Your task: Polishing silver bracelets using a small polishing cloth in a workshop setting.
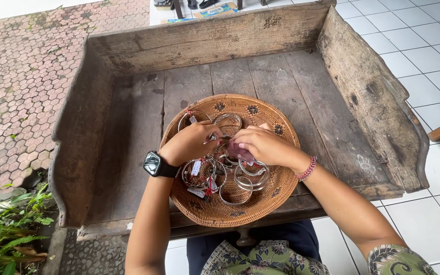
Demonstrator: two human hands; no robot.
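On the woven tray, at its centre, we pinch 1 silver bangle with our left hand while our right hand is closed on a pink cloth; other bangles lie towards 6 o'clock.

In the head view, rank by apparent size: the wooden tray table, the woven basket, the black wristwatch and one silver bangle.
1. wooden tray table
2. woven basket
3. silver bangle
4. black wristwatch, though close to the bangle, so that order is unsure.
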